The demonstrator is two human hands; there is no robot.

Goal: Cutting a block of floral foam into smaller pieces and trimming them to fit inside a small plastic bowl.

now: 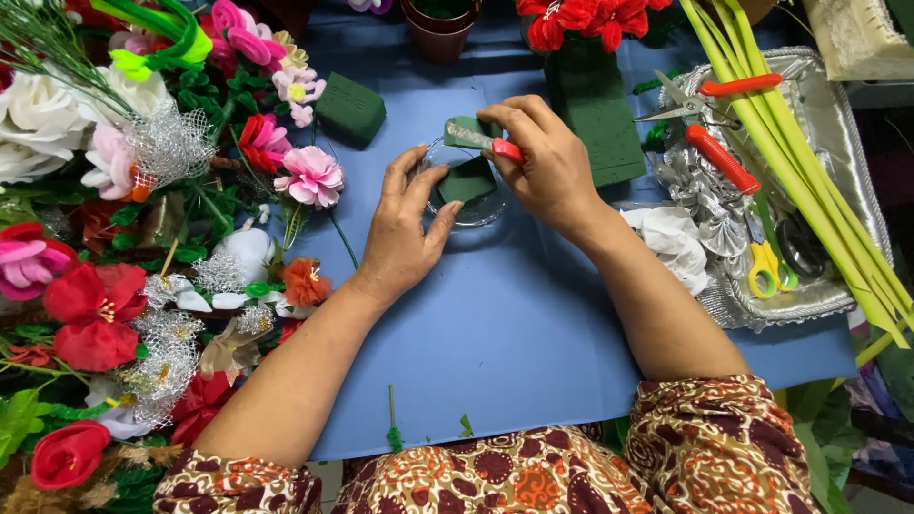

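I see the clear glass dish (464, 211) mid-tabletop (514, 324), a dark green foam piece (466, 181) inside it. Left of it lies a heap of artificial flowers (143, 238) — right, a silver foil tray (819, 238) carrying red-handled shears (719, 157). Behind the dish stands a tall green foam block (595, 114).

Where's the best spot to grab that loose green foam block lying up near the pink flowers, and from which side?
Take the green foam block across its two long side faces, coming down from above. It lies flat and apart from other things on the blue mat, so its sides look free. A gentle hold is probably wise, since such foam tends to dent.
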